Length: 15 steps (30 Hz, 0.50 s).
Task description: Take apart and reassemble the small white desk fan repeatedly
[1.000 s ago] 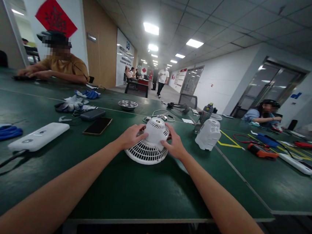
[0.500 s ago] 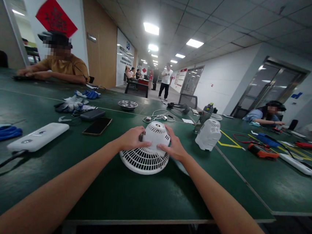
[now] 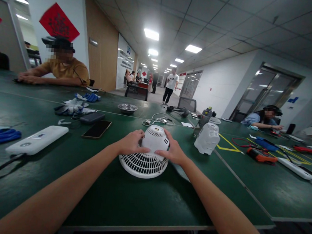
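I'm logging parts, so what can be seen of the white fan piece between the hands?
The fan piece looks like plastic: a rounded housing with slots near its top and a small brassy spot there, above a wide round grille with spoke-like bars. It appears to rest grille down on the green table. The left hand and right hand grip the housing from either side, thumbs toward the wearer. Its underside is hidden.
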Tool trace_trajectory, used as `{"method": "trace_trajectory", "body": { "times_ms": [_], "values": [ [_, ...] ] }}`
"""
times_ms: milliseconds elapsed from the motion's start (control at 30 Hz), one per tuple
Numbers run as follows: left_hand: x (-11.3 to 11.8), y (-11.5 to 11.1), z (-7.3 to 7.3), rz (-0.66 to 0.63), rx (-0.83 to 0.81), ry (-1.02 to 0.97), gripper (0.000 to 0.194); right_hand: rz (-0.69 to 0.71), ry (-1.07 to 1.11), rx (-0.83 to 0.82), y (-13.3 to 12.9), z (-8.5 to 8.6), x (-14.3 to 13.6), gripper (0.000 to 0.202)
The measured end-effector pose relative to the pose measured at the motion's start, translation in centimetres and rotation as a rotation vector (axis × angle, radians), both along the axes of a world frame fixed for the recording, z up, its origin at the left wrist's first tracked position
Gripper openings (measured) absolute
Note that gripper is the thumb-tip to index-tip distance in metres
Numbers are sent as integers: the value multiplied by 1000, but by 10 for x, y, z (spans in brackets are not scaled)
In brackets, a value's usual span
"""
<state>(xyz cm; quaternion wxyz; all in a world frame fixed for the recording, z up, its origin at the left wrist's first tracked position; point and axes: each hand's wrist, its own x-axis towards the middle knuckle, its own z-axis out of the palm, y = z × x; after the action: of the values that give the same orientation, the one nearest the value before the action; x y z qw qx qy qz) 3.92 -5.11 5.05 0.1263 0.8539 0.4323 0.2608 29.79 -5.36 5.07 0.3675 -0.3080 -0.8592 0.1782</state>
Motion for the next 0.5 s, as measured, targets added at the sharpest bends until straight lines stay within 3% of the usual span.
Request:
{"method": "trace_trajectory", "body": {
  "times_ms": [500],
  "values": [
    [-1, 4, -4, -15, 52, 56, 71, -31, -26, 26, 1, -4, -4, 93]
  ]
}}
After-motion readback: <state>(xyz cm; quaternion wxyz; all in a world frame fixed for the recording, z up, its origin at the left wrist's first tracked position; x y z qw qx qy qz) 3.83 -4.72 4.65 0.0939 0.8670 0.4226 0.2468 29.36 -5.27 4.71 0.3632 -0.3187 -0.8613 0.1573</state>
